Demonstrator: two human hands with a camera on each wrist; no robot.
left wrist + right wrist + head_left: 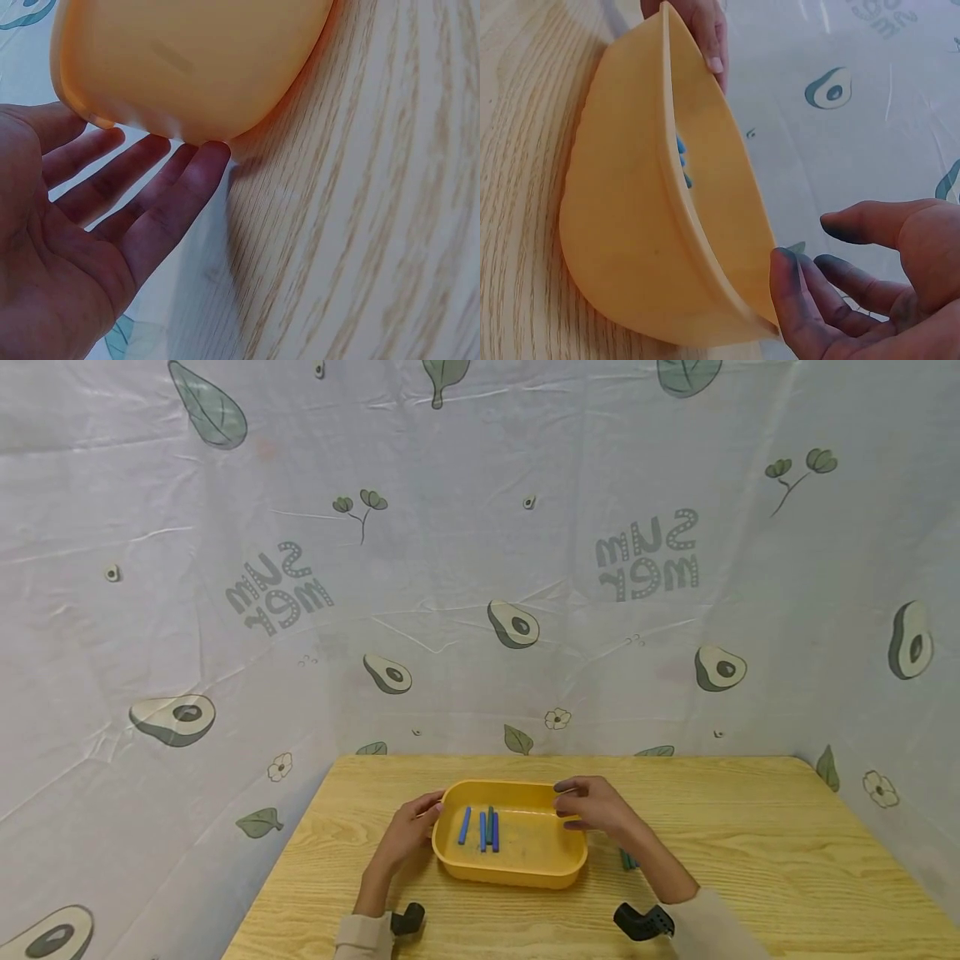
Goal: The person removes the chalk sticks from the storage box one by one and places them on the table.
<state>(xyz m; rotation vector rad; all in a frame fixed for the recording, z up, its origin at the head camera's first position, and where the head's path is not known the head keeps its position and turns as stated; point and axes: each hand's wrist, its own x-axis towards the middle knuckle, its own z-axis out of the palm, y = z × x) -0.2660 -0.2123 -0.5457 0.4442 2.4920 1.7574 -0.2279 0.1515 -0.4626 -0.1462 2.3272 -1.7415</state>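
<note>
A yellow plastic tub (517,872) stands on the wooden table, with several blue and green chalk sticks (464,827) lying in its left half. My left hand (411,833) grips the tub's left end, thumb at the rim and fingertips against the outer wall in the left wrist view. Over the right end hovers my right hand (592,802), holding nothing. In the right wrist view its relaxed fingers (787,277) and thumb are spread apart, and their tips are smudged dark.
More green and blue sticks (628,860) lie on the table (735,852) right of the tub, partly hidden by the right forearm. A printed sheet (450,568) hangs behind the table and along both sides. Each wrist wears a black mount (643,922).
</note>
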